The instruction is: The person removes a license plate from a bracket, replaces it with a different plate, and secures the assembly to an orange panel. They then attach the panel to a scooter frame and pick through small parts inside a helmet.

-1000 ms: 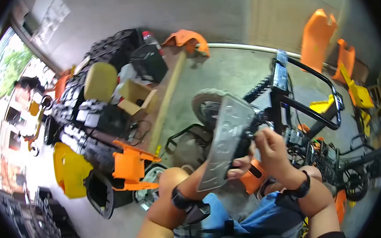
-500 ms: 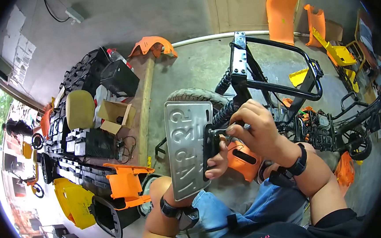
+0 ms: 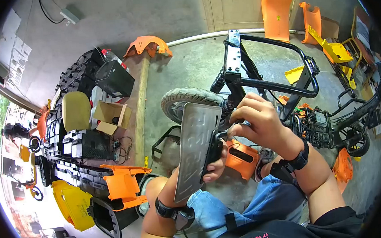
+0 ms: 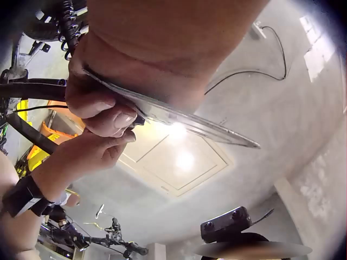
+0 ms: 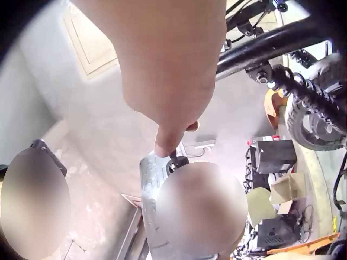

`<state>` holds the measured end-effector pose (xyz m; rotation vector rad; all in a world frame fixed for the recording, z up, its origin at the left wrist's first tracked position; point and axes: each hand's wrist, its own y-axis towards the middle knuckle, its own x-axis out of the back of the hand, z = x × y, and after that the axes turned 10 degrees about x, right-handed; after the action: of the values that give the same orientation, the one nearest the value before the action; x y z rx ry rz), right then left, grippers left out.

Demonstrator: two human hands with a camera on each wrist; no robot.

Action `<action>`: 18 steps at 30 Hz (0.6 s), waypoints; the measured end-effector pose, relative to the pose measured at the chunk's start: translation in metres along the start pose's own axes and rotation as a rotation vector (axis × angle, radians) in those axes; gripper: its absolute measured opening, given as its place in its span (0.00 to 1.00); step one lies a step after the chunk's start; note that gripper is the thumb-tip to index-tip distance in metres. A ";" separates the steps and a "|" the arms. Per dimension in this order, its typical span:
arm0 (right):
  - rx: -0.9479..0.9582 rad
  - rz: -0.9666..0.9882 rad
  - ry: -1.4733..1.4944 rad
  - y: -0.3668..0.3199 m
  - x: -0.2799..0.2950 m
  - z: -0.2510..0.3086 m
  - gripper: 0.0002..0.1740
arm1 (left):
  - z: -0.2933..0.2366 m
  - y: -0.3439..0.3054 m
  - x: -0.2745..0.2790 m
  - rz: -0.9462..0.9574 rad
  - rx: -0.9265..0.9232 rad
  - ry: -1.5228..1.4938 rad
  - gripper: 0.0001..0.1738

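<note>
Left hand (image 3: pixel 214 162) grips number plate (image 3: pixel 195 140)

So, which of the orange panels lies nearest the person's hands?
The orange panel just below the left hand, by the knee; the others lie farther off.

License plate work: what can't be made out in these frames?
Head view: license plate, gripped by the left hand, is angled away; characters unreadable.
Head view: fingers of the right hand cover most of the thin metal tool; type unclear.
Right wrist view: a blurred patch covers most of the plate.
</note>
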<state>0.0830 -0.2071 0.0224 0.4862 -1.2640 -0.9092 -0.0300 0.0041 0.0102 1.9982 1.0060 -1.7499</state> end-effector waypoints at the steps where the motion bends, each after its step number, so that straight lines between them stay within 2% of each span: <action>1: 0.001 -0.001 0.001 -0.002 -0.004 0.000 0.16 | 0.000 -0.001 -0.004 -0.066 -0.053 0.039 0.32; 2: -0.046 0.001 0.041 -0.005 -0.009 0.000 0.16 | 0.000 -0.001 -0.001 -0.067 -0.055 0.041 0.32; 4: -0.120 0.000 0.084 -0.008 -0.016 0.001 0.16 | -0.002 0.001 0.006 0.083 -0.066 0.042 0.34; 5: -0.120 -0.001 0.084 -0.007 -0.016 0.002 0.16 | -0.001 -0.001 0.007 0.083 -0.066 0.043 0.34; 7: -0.040 -0.049 -0.016 -0.001 -0.012 0.004 0.16 | 0.000 -0.006 0.001 0.055 -0.019 -0.170 0.36; 11: 0.025 -0.086 -0.053 0.006 -0.007 0.005 0.17 | 0.003 -0.005 0.005 0.100 -0.032 -0.187 0.37; 13: 0.048 -0.076 -0.042 0.006 -0.005 0.004 0.18 | 0.000 -0.001 0.014 0.245 0.040 -0.210 0.37; 14: 0.048 -0.076 -0.042 0.006 -0.005 0.004 0.18 | 0.000 -0.003 0.012 0.245 0.040 -0.210 0.37; 16: 0.068 -0.081 -0.042 0.006 -0.005 0.004 0.19 | 0.000 -0.007 0.000 0.071 0.033 -0.239 0.35; 18: 0.098 -0.073 -0.056 0.007 -0.002 0.002 0.19 | -0.001 -0.006 0.008 0.096 0.068 -0.242 0.34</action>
<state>0.0830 -0.2015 0.0270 0.5908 -1.3531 -0.9307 -0.0331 0.0114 0.0043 1.7852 0.7707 -1.9386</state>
